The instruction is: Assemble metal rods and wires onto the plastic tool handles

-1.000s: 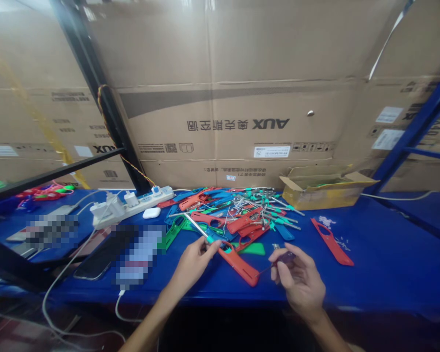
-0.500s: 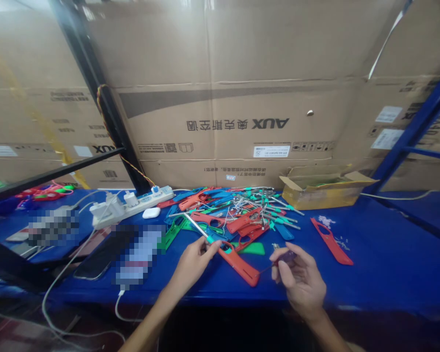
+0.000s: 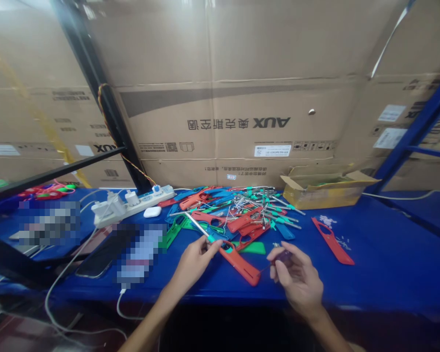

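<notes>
Red lighter (image 3: 240, 265): my inward-angled left hand (image 3: 197, 256) pinches it; long axis slants, rod toward power strip (image 3: 143, 201); right hand (image 3: 300, 281) grips purple-handled tool (image 3: 284, 256).

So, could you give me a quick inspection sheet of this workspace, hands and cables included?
Surface: blue tabletop; spills: nothing seen.
Things: red lighter; thin, purple-handled tool pointing at its end, contact unclear.
Clutter: mixed pile of lighter parts behind; red shell and small white pieces at right.
Hands: left hand holds the lighter; right hand, the tool.
Cables: white cables at left, near the power strip.
Surroundings: cardboard behind; open box at back right.
</notes>
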Action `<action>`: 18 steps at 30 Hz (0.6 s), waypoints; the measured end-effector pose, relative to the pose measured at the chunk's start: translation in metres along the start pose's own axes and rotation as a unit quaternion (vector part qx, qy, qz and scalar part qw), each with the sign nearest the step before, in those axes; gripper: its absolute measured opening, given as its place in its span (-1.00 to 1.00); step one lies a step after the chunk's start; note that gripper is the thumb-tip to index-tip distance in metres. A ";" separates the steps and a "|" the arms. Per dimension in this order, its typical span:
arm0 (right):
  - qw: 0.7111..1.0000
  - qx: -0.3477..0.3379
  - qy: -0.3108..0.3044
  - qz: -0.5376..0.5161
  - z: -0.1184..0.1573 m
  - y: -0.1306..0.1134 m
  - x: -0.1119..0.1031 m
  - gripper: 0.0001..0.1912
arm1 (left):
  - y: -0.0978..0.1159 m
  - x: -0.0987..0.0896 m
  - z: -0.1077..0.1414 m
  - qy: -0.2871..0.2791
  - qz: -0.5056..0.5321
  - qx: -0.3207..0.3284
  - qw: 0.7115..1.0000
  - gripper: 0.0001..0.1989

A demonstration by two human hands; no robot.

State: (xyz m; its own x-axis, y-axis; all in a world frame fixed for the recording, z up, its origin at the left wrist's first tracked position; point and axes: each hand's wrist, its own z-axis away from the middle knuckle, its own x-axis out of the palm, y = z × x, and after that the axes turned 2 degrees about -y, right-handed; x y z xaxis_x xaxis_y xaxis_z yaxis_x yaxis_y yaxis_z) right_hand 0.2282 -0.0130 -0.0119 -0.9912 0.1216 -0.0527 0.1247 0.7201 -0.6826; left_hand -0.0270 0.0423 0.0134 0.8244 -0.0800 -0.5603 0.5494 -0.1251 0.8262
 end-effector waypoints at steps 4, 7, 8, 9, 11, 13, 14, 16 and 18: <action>0.999 -0.022 -0.009 0.035 0.000 0.002 -0.002 -0.46 | 0.001 0.001 0.001 0.005 -0.030 -0.002 1.000 -0.49; 0.996 -0.048 -0.005 0.075 0.000 0.004 -0.004 -0.42 | 0.003 0.003 0.003 0.016 -0.064 -0.007 0.998 -0.50; 0.995 -0.053 -0.003 0.085 0.001 0.005 -0.004 -0.42 | 0.003 0.004 0.004 0.019 -0.075 -0.008 0.997 -0.50; 0.994 -0.056 -0.002 0.092 0.001 0.006 -0.005 -0.42 | 0.004 0.004 0.004 0.022 -0.085 -0.006 0.996 -0.50; 0.993 -0.052 -0.001 0.102 0.002 0.008 -0.006 -0.44 | 0.005 0.006 0.005 0.022 -0.104 0.001 0.994 -0.48; 0.993 -0.046 0.004 0.112 0.003 0.009 -0.006 -0.45 | 0.004 0.007 0.006 0.016 -0.122 0.015 0.992 -0.46; 0.992 -0.044 0.008 0.116 0.003 0.009 -0.007 -0.45 | 0.004 0.007 0.006 0.011 -0.130 0.024 0.991 -0.45; 0.991 -0.047 0.014 0.122 0.003 0.008 -0.007 -0.45 | 0.002 0.007 0.009 -0.004 -0.141 0.044 0.989 -0.44; 0.990 -0.053 0.014 0.130 0.002 0.007 -0.007 -0.45 | 0.002 0.006 0.012 -0.024 -0.143 0.085 0.986 -0.49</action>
State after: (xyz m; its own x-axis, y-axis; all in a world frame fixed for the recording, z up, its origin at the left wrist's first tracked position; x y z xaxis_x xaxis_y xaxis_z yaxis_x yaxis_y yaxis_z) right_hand 0.2365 -0.0101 -0.0181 -0.9238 0.3298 -0.1947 0.3803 0.7295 -0.5685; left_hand -0.0228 0.0294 0.0109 0.6295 -0.0634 -0.7744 0.7243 -0.3129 0.6144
